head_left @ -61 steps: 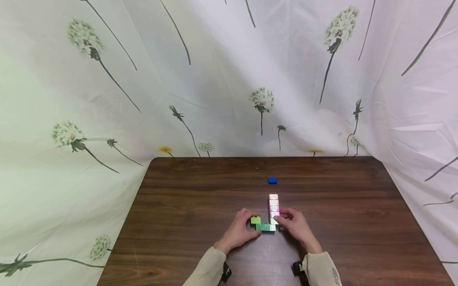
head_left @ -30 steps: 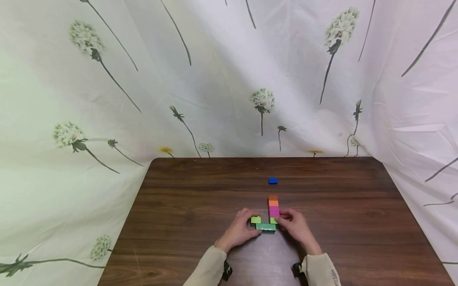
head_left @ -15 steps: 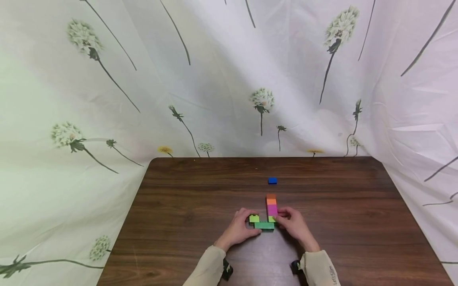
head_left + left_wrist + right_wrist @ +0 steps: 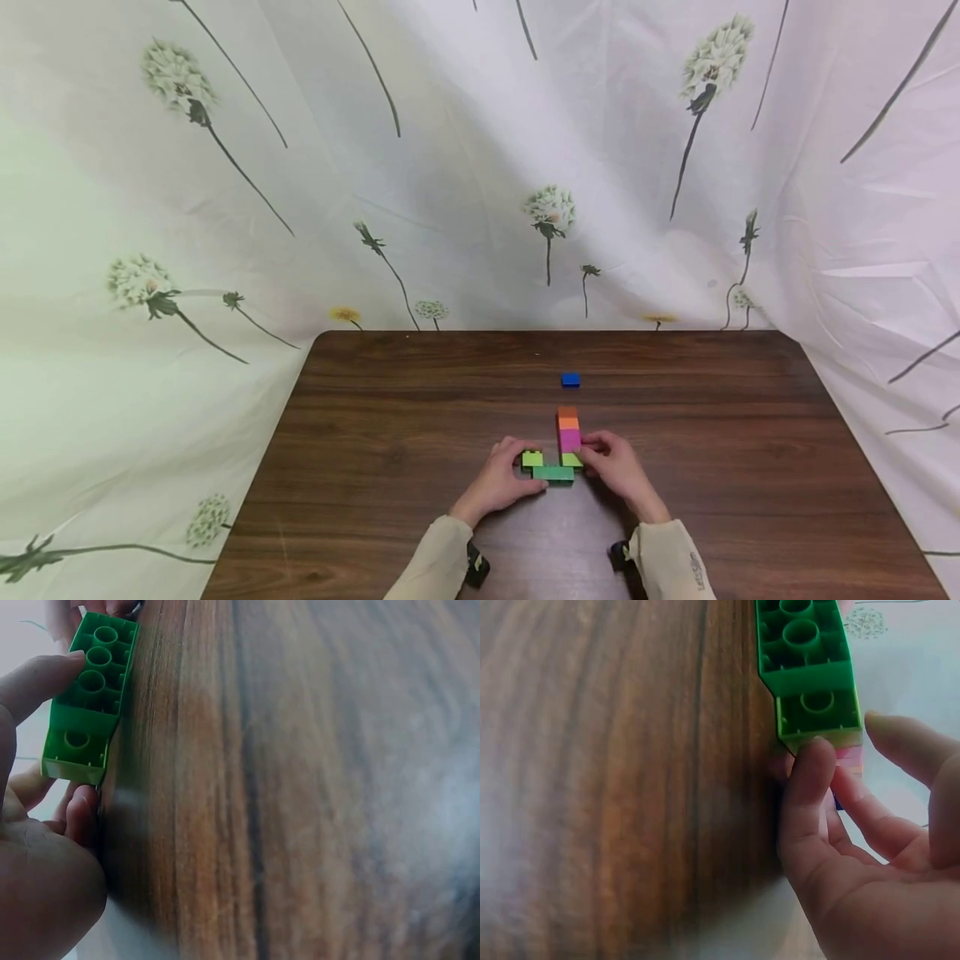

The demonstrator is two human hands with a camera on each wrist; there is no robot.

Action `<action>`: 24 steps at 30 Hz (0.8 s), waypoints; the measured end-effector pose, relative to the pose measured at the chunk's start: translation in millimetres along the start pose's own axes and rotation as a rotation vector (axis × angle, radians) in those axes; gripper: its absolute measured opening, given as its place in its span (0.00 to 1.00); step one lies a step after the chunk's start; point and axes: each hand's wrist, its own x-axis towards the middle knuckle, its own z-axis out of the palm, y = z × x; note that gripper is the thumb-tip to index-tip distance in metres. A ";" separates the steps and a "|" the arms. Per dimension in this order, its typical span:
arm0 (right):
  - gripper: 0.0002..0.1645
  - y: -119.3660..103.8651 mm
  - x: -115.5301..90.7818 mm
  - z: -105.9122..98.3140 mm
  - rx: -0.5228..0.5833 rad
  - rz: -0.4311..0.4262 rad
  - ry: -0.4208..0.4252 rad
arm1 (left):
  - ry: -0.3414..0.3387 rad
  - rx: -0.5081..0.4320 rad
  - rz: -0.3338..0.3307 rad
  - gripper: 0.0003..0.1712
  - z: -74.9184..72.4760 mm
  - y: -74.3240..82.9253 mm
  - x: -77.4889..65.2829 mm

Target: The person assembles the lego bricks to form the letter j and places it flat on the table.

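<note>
A joined set of toy building bricks lies between both hands in the head view. Its long green brick [image 4: 552,474] bears a lime brick [image 4: 532,459] at the left end and another lime brick [image 4: 568,460] at the right. Beyond the right one run magenta [image 4: 570,440] and orange bricks [image 4: 567,418]. My left hand [image 4: 497,482] grips the left end, thumb on the green brick's hollow underside [image 4: 84,718], fingers behind the lime brick. With thumb and fingers, my right hand [image 4: 617,472] pinches the right lime brick, whose hollow underside [image 4: 817,720] faces the right wrist camera.
A single blue brick [image 4: 571,380] lies farther back on the dark wooden table [image 4: 405,417], beyond the orange end. Behind the table hangs a white cloth [image 4: 465,208] printed with dandelions.
The brick set has shifted slightly left and tipped a little; the glare on its row is gone and the green brick shows a plainer face. Both hands keep their hold.
</note>
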 end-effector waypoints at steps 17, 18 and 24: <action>0.18 -15.7 55.1 -17.3 -0.206 -0.070 0.084 | -0.004 0.009 0.006 0.31 0.2 -4.8 2.0; 0.18 -17.2 58.8 -17.8 -0.220 -0.082 0.086 | -0.005 0.008 0.005 0.31 0.5 -5.0 2.2; 0.19 -24.3 77.6 -19.8 -0.272 -0.148 0.067 | -0.011 0.007 0.015 0.30 0.8 -5.0 2.7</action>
